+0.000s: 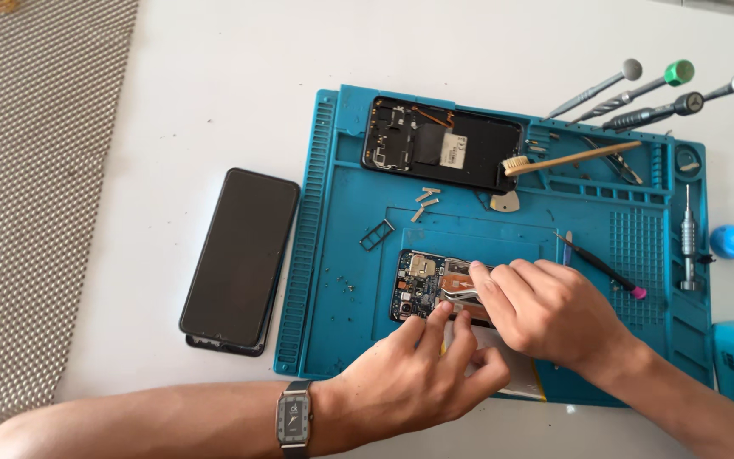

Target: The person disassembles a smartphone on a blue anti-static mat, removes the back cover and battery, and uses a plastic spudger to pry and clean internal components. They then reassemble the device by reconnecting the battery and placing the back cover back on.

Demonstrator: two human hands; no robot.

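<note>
Brush [571, 159] — screwdrivers [639, 98] behind opened phone [422, 287]

White table [214, 85], perhaps woven mat [36, 170]

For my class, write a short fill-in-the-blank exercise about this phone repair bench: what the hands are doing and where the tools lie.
1. The right hand holds metal ______ over the opened phone.
2. The work lies on a ______ repair mat.
3. The wrist of the left hand wears a ______.
4. A wooden-handled brush rests with its bristles on the black ______ frame at the mat's top.

Missing words: tweezers; blue; watch; phone
</note>
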